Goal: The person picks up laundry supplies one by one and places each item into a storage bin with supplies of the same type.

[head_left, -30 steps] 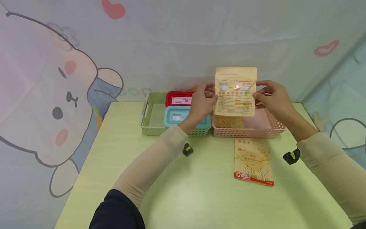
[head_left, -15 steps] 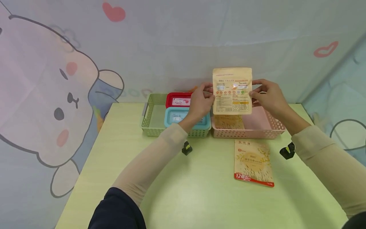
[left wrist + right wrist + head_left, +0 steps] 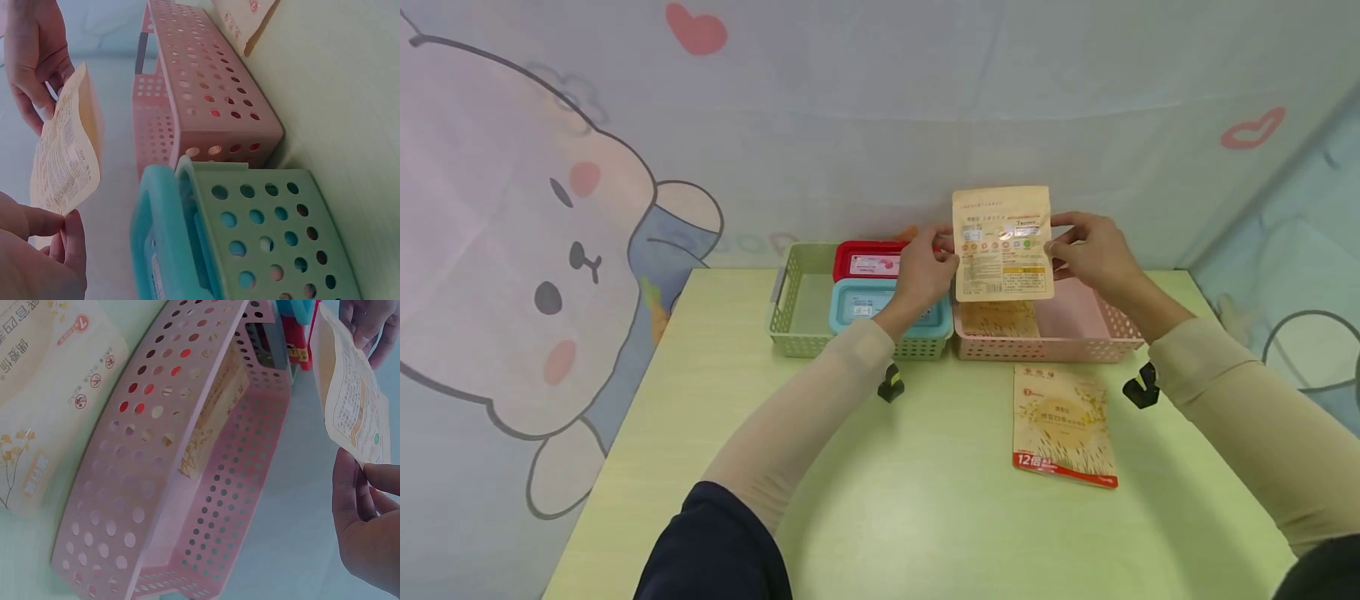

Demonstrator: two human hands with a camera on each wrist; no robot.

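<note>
A cream-yellow pouch [image 3: 1003,250], its printed back facing me, hangs upright above the pink basket [image 3: 1075,348]. My left hand [image 3: 922,271] pinches its left edge between thumb and fingers; my right hand [image 3: 1097,254] pinches the right edge. Both grips show in the left wrist view, where the pouch [image 3: 69,153] is seen edge-on. A similar pouch [image 3: 1000,320] lies inside the basket at its left. Another pouch [image 3: 1063,425], with a red band along its bottom, lies front up on the table before the basket.
Left of the pink basket stands a green basket [image 3: 805,343], touching or nearly so. It holds a blue-lidded box [image 3: 857,305] and a red-lidded box [image 3: 872,262]. A printed cloth [image 3: 865,125] hangs behind the table [image 3: 925,500].
Both hands have shifted slightly left with the held pouch, the right hand more than the left. The pouch's top edge sits a little lower. The baskets and table pouch stay put.
</note>
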